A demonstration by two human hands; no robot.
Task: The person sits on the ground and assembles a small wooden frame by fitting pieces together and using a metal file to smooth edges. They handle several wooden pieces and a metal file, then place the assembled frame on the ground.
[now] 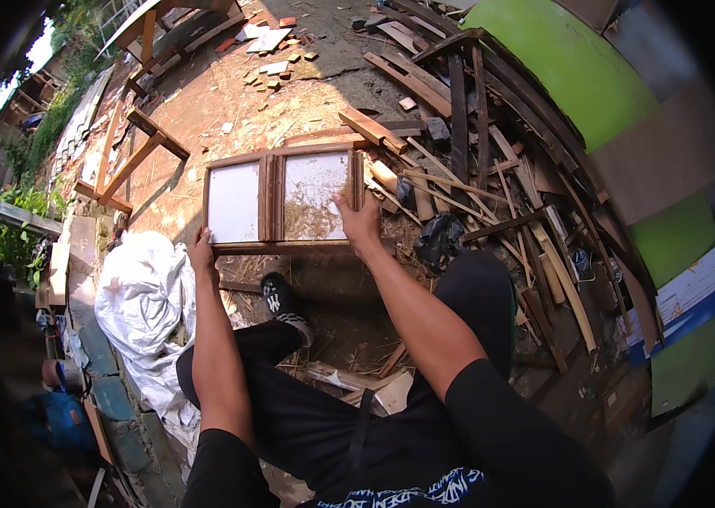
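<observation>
1. One wooden window frame (pixel 281 199) with two pale panes, lying flat on the dirt ground (pixel 231 102) ahead of the knees.
2. Left hand (pixel 201 252) closed on the frame's near left corner.
3. Right hand (pixel 359 222) gripping the right side, thumb on the right pane.
4. One black shoe (pixel 283 300) just below the frame.
5. One white tarp (pixel 142 309) at left.
6. One heap of scrap timber (pixel 476 169) at right, too many pieces to count.
7. One black bag (pixel 440 239) beside the right wrist.
</observation>
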